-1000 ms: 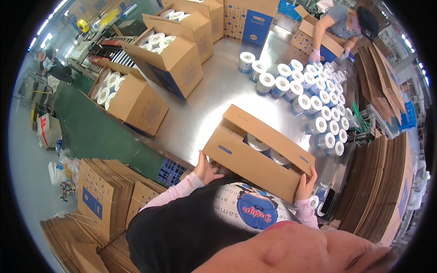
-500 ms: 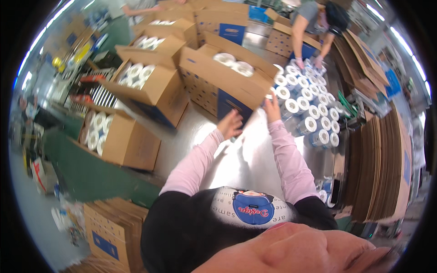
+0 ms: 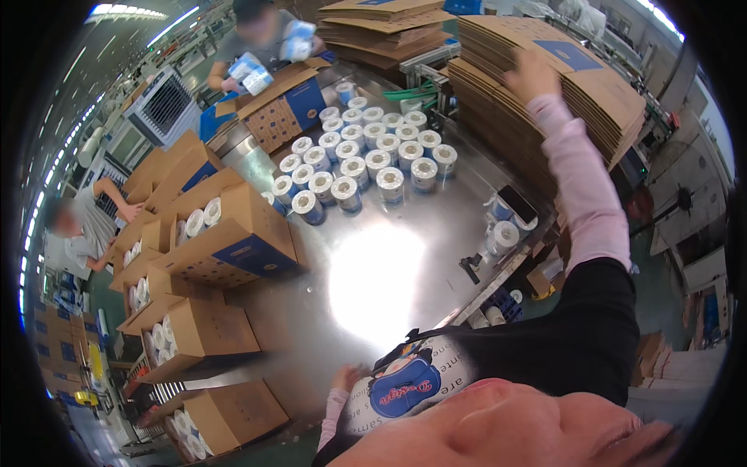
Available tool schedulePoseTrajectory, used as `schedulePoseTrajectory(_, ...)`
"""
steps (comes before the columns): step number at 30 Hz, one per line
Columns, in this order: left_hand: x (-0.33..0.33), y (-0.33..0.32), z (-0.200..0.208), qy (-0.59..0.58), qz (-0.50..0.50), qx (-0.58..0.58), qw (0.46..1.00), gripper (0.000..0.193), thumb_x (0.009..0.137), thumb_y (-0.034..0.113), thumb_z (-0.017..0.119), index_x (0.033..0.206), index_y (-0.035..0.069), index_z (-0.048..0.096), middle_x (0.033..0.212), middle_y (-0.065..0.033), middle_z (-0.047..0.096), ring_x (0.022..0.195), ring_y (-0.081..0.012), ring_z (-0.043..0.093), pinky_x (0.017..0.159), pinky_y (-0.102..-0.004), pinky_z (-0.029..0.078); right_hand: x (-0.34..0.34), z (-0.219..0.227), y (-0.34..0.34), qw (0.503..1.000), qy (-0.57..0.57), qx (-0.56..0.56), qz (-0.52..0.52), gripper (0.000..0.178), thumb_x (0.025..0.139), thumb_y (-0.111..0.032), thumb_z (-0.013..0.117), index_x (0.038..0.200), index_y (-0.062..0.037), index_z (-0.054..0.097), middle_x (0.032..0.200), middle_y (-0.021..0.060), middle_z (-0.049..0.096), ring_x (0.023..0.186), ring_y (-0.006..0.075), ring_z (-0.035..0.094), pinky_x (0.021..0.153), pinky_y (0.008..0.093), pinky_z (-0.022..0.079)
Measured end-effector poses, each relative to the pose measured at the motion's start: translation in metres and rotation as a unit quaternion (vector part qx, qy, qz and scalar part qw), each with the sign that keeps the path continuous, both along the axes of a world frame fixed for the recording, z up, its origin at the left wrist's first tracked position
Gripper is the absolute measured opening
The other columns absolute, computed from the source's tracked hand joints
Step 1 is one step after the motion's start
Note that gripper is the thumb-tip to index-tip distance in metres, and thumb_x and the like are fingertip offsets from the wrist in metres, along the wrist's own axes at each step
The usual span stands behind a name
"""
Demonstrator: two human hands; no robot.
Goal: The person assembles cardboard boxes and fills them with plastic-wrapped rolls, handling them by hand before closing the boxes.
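My right hand [image 3: 537, 78] reaches far out to the right, its fingers stretched at the edge of a tall stack of flattened cardboard boxes [image 3: 498, 101]. Whether the fingertips touch a sheet is blurred. Low beside my body, at the near edge of the metal table [image 3: 311, 327], my left hand [image 3: 347, 377] holds nothing, its fingers loosely apart. Several wrapped paper rolls [image 3: 354, 167] stand upright in a cluster on the table. To their left, an open carton [image 3: 245, 233] with rolls inside shows a blue panel.
More filled cartons [image 3: 202, 327] line the left side. A co-worker [image 3: 261, 47] at the back holds wrapped packs over a carton [image 3: 284, 113]; another person [image 3: 82, 226] is at far left. A phone [image 3: 517, 204] and a black tool [image 3: 470, 268] lie near the right table edge.
My view has turned right. My right hand has left the filled carton and reached to the cardboard stack; my left hand has come away from it and back beside my body. The co-worker has lifted packs.
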State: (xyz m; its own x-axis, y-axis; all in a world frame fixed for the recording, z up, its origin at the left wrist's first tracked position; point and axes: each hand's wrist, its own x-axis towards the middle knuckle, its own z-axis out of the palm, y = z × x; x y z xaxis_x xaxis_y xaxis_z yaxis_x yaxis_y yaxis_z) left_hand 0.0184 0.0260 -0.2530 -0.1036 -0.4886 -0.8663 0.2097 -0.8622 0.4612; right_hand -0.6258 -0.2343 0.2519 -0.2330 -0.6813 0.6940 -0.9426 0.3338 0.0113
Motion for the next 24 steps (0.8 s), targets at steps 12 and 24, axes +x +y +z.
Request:
schedulePoseTrajectory(12,-0.107,-0.06,0.061,-0.083,-0.161,-0.104,0.978,0.046,0.091,0.033,0.06,0.133,0.017,0.048,0.117,-0.0034,0.064,0.107,-0.0174,0.06,0.081,-0.034,0.047,-0.173,-0.019,0.07,0.944,0.051,0.176,-0.274,0.028,0.088,-0.027,0.062,0.107,-0.0075,0.066,0.107,0.0148,0.068,0.1,0.0325,0.066,0.084,0.0439,0.053)
schedulePoseTrajectory(24,-0.084,-0.046,0.058,-0.12,-0.146,-0.127,0.974,0.048,0.085,0.029,0.065,0.129,0.015,0.055,0.109,-0.0029,0.067,0.097,-0.0169,0.062,0.077,-0.0336,0.047,-0.025,0.037,0.128,0.964,0.23,0.058,0.122,0.012,0.089,-0.016,0.061,0.094,-0.0055,0.058,0.096,0.011,0.06,0.085,0.0333,0.062,0.073,0.0423,0.049)
